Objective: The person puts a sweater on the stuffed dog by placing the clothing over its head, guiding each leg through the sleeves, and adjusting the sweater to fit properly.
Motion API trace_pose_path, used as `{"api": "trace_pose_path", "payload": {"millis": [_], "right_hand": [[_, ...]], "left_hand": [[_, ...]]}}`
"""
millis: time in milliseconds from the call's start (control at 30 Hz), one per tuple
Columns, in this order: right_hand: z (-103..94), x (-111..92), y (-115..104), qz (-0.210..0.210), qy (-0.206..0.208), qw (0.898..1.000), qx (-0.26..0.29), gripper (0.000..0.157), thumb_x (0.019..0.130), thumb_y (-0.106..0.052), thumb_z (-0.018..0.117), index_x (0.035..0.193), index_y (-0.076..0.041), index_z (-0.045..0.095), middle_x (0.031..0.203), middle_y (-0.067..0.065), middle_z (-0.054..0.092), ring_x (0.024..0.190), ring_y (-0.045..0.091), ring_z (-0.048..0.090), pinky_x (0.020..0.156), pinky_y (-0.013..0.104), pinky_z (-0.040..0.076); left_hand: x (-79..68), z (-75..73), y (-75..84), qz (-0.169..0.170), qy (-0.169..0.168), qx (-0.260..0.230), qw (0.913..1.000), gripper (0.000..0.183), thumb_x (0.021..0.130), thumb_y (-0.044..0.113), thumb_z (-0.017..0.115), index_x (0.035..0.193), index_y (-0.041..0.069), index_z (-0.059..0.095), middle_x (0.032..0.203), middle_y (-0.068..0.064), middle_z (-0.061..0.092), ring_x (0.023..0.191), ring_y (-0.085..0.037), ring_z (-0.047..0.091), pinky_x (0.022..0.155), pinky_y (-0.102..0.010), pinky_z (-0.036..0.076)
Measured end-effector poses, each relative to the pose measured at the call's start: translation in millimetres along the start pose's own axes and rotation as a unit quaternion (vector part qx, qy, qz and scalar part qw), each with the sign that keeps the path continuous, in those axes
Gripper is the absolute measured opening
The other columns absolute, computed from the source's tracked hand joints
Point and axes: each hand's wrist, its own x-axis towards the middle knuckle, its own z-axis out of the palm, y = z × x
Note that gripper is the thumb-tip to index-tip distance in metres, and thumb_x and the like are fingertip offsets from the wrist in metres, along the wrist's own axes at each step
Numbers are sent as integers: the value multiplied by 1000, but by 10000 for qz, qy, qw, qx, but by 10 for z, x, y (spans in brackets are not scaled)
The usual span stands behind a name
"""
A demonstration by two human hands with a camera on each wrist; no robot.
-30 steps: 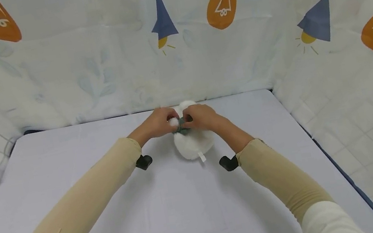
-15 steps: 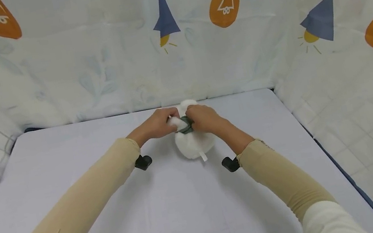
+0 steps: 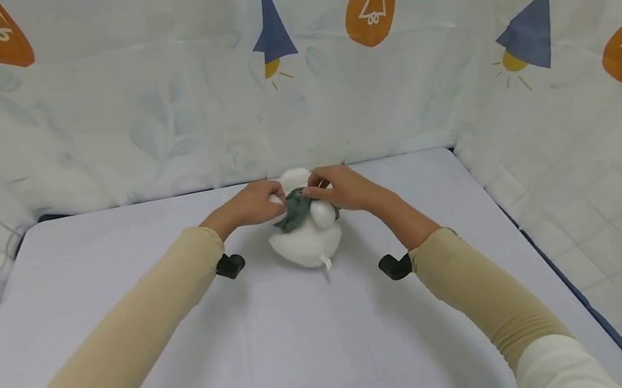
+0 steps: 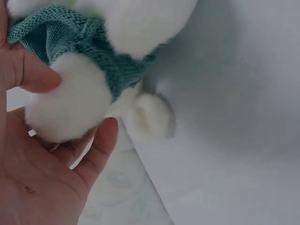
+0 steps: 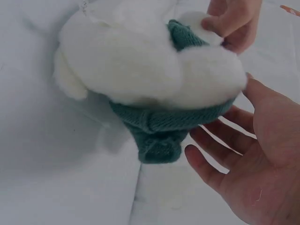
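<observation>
A white plush toy [image 3: 307, 244] wearing a green knitted sweater [image 3: 293, 211] is at the far middle of the table, its small tag toward me. My left hand [image 3: 253, 203] pinches one round white limb [image 4: 70, 101] between thumb and fingers, where it sticks out of the knit. On the other side, my right hand [image 3: 352, 188] pinches the sweater by another white limb [image 5: 213, 75]. In the right wrist view its thumb meets the limb's end, and some fingers pass behind the knit band [image 5: 159, 117]. Those fingers' tips are partly hidden.
A white cloth covers the table [image 3: 290, 357]. Behind it hangs a curtain [image 3: 162, 130] printed with lamps and bulbs, close to the toy. Dark wrist mounts [image 3: 395, 266] stick out below both sleeves.
The toy has shifted left and turned, showing more of the sweater's front. My left hand has moved slightly left; the right hand has changed its hold and moved to the right.
</observation>
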Motion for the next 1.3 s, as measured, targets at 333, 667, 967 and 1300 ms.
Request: {"api": "trace_pose_path", "payload": {"millis": [333, 667, 967, 1300], "right_hand": [[-93, -38, 81, 349, -13, 9990, 268, 26, 96, -33, 59, 112, -13, 65, 115, 4, 66, 112, 23, 59, 92, 39, 50], [-47, 27, 32, 247, -248, 9972, 656, 26, 88, -22, 71, 112, -10, 69, 110, 6, 68, 98, 21, 66, 82, 35, 55], [1, 104, -67, 344, -766, 9962, 249, 43, 82, -28, 77, 118, -7, 67, 118, 8, 68, 113, 21, 62, 94, 35, 50], [26, 148, -96, 381, -1044, 9883, 1043, 41, 82, -15, 77, 117, -1, 63, 116, 13, 68, 109, 22, 64, 90, 31, 53]], "left_hand": [[-111, -217, -13, -35, 95, 31, 9999, 15, 94, 23, 52, 95, 10, 59, 99, -8, 61, 84, -23, 55, 73, -36, 45], [-172, -321, 34, 579, -350, -37, 9977, 23, 84, 5, 63, 106, 10, 61, 113, -7, 61, 99, -23, 58, 85, -39, 48], [-193, -349, 61, 575, -928, 191, 9938, 49, 81, 6, 70, 128, 14, 55, 134, -4, 53, 113, -24, 53, 94, -41, 46], [-198, -303, 170, 523, -769, 232, 9954, 43, 85, 19, 74, 126, 13, 61, 125, -5, 58, 112, -23, 53, 95, -40, 45]]}}
